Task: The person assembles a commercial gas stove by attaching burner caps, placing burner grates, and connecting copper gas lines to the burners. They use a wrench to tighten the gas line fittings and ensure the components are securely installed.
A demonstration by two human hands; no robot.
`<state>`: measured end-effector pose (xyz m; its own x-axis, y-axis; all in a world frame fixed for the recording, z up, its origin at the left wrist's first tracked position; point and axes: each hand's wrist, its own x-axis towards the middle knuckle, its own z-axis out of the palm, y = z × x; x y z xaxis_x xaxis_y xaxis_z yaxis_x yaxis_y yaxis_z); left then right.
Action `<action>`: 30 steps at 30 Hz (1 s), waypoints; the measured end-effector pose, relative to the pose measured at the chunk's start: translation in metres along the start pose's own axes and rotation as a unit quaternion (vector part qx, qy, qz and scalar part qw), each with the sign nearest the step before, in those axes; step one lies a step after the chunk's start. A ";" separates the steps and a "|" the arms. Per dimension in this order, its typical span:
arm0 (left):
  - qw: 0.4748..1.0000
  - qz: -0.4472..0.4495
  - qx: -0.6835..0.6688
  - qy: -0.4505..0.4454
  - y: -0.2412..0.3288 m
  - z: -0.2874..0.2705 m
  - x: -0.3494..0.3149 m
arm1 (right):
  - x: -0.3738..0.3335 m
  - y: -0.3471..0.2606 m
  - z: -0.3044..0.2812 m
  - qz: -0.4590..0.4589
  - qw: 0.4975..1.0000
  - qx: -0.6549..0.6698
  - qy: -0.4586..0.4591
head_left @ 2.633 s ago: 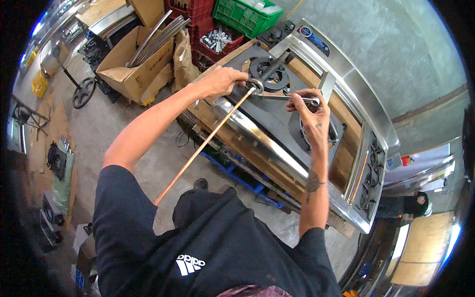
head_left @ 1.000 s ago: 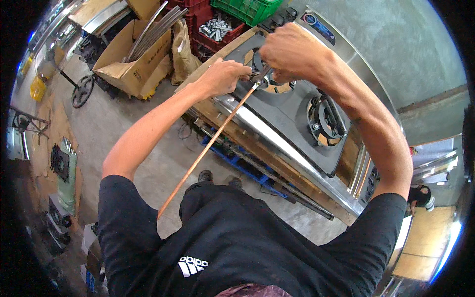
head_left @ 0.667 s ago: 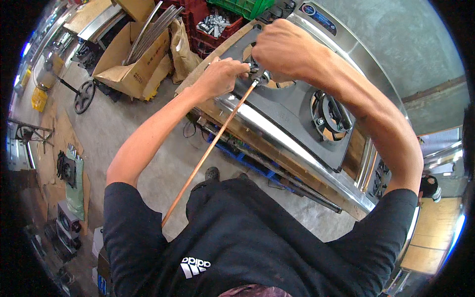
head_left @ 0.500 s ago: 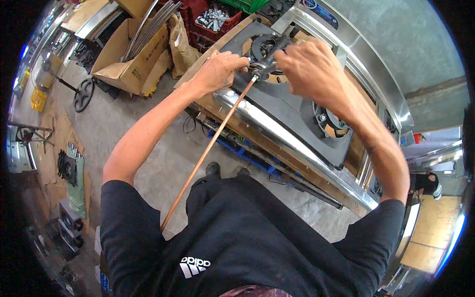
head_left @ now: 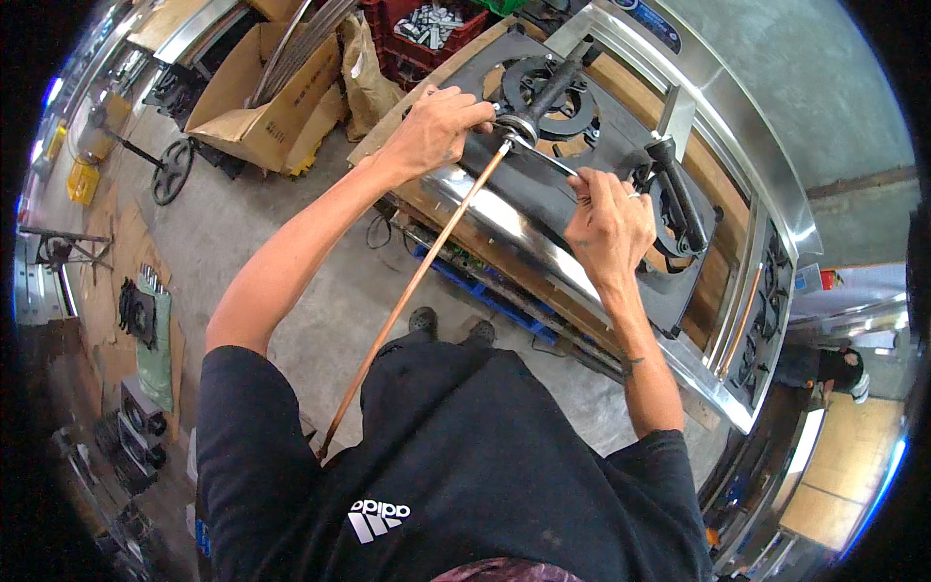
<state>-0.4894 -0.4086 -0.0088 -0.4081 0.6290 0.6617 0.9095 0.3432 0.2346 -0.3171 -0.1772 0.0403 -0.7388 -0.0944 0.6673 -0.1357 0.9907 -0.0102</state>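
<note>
A long copper tube (head_left: 417, 288) slopes from a metal fitting at the mouth of a black burner pipe (head_left: 556, 89) down toward my waist. My right hand (head_left: 613, 223) is closed around the end of a slim metal wrench (head_left: 550, 159), whose other end meets the fitting. At the fitting's left side, my left hand (head_left: 438, 131) is closed, its fingertips pinching something small I cannot make out. The burner lies over a ring-shaped opening in a black stove top (head_left: 485, 73). A second black burner (head_left: 684, 199) sits farther right on the same top.
A stainless steel frame (head_left: 805, 228) borders the stove on a wooden bench. Cardboard box (head_left: 238, 116) with metal strips and a red crate (head_left: 388, 44) of small metal parts stand at the far left. Another person (head_left: 839, 367) is at the right edge.
My right hand has moved right and nearer to me, off the burner pipe, and now grips the wrench's end. The view has shifted slightly. My left hand stays at the fitting.
</note>
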 end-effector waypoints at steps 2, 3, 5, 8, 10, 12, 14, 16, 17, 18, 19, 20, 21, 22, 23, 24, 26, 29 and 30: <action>1.000 0.013 0.024 -0.001 0.000 -0.002 0.001 | -0.005 -0.001 0.003 0.016 1.000 0.000 -0.002; 0.999 0.010 0.027 -0.017 0.000 -0.004 0.002 | -0.005 0.001 0.001 -0.001 0.999 -0.002 -0.038; 0.998 0.001 0.039 -0.056 0.000 -0.008 0.006 | -0.001 0.007 -0.008 -0.026 0.994 -0.009 -0.110; 0.986 0.012 0.097 -0.132 0.003 -0.021 0.008 | 0.013 0.016 -0.023 -0.095 0.975 -0.021 -0.201; 0.978 0.060 0.115 -0.166 -0.001 -0.029 0.015 | 0.026 0.021 -0.031 -0.099 0.956 -0.023 -0.277; 0.956 0.127 0.142 -0.221 -0.009 -0.033 0.028 | 0.041 0.023 -0.033 -0.117 0.943 0.020 -0.311; 0.958 0.155 0.083 -0.225 -0.016 -0.031 0.037 | 0.052 0.024 -0.031 -0.098 0.917 0.037 -0.384; 0.958 0.117 0.034 -0.259 -0.020 -0.027 0.039 | 0.060 0.026 -0.030 -0.082 0.898 0.081 -0.425; 0.960 0.108 0.038 -0.255 -0.020 -0.023 0.036 | 0.063 0.028 -0.028 -0.078 0.893 0.111 -0.430; 0.958 0.084 0.050 -0.269 -0.020 -0.020 0.032 | 0.067 0.030 -0.026 -0.077 0.887 0.145 -0.432; 0.955 0.060 0.061 -0.284 -0.020 -0.017 0.030 | 0.070 0.031 -0.024 -0.070 0.883 0.174 -0.431; 0.969 0.078 0.043 -0.229 -0.021 -0.015 0.028 | 0.069 0.031 -0.022 -0.064 0.884 0.202 -0.417; 0.971 0.074 0.031 -0.224 -0.020 -0.012 0.024 | 0.068 0.032 -0.021 -0.053 0.881 0.209 -0.421; 0.973 0.068 0.023 -0.220 -0.021 -0.011 0.023 | 0.068 0.035 -0.020 -0.043 0.879 0.214 -0.424; 0.975 0.061 0.016 -0.214 -0.022 -0.010 0.021 | 0.067 0.036 -0.019 -0.032 0.877 0.220 -0.426; 0.977 0.067 0.008 -0.202 -0.022 -0.010 0.020 | 0.066 0.039 -0.018 -0.036 0.867 0.275 -0.413; 0.978 0.063 -0.002 -0.199 -0.022 -0.010 0.019 | 0.061 0.038 -0.014 -0.026 0.871 0.278 -0.403; 0.978 0.054 -0.007 -0.203 -0.020 -0.011 0.019 | 0.053 0.037 -0.009 0.000 0.869 0.295 -0.396; 0.977 0.050 -0.005 -0.209 -0.019 -0.011 0.020 | 0.050 0.037 -0.008 0.009 0.871 0.288 -0.398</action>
<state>-0.5140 -0.4109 0.0077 -0.3127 0.8895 0.3330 0.9461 0.2608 0.1919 -0.3541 -0.1448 0.0789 -0.9367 -0.3447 -0.0617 -0.2591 0.8008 -0.5400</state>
